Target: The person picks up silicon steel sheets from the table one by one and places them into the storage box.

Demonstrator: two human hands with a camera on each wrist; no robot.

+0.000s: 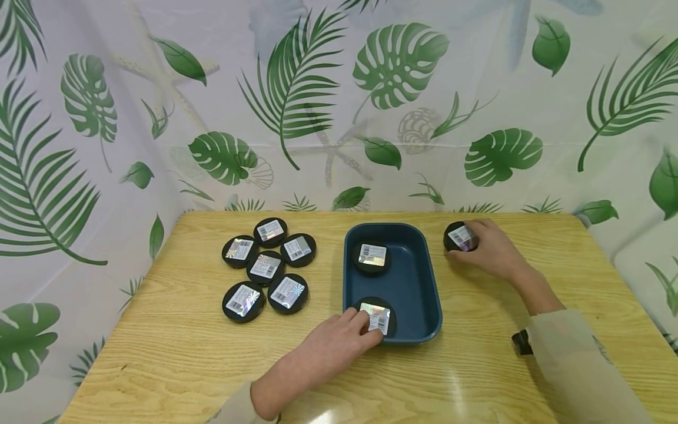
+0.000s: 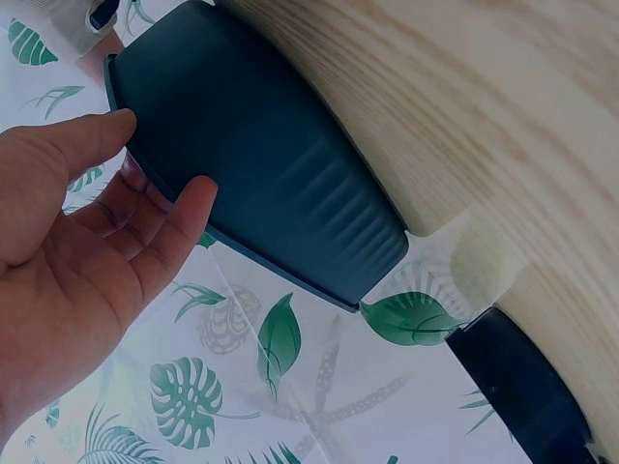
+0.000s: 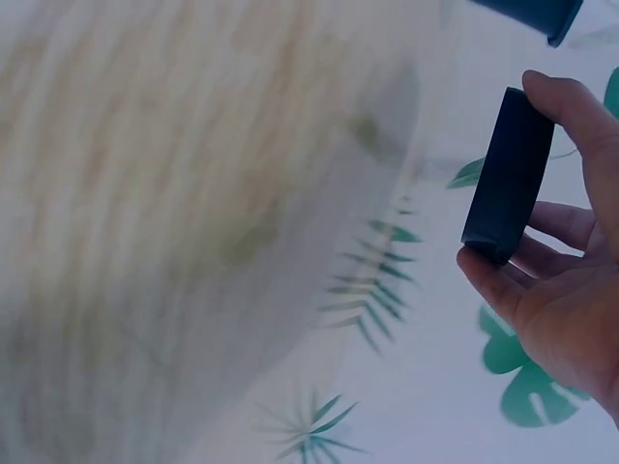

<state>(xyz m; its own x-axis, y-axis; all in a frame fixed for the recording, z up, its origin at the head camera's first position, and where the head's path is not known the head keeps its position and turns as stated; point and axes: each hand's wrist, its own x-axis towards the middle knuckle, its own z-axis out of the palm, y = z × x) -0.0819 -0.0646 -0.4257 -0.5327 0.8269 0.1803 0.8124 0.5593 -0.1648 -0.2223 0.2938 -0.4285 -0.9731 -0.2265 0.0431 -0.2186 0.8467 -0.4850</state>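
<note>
A dark blue tray [image 1: 433, 306] stands mid-table, and my left hand [image 1: 336, 341] grips its near rim. The left wrist view shows the thumb [image 2: 102, 140] at the outer wall, with other fingers going behind the rim. Inside the tray lie two flat round black containers with shiny labels, one farther back [image 1: 372, 258] and one at the near end [image 1: 384, 323], partly covered by my left fingers. Right of the tray, my right hand [image 1: 489, 250] holds another round black container [image 1: 455, 235] by its edge; in the right wrist view the container [image 3: 510, 174] sits between thumb and fingertips.
Several more round black containers [image 1: 266, 268] lie grouped on the wooden table [image 1: 175, 353] left of the tray. A leaf-patterned cloth [image 1: 318, 141] hangs behind the table's back edge. A black object [image 1: 521, 343] shows at the right sleeve's cuff.
</note>
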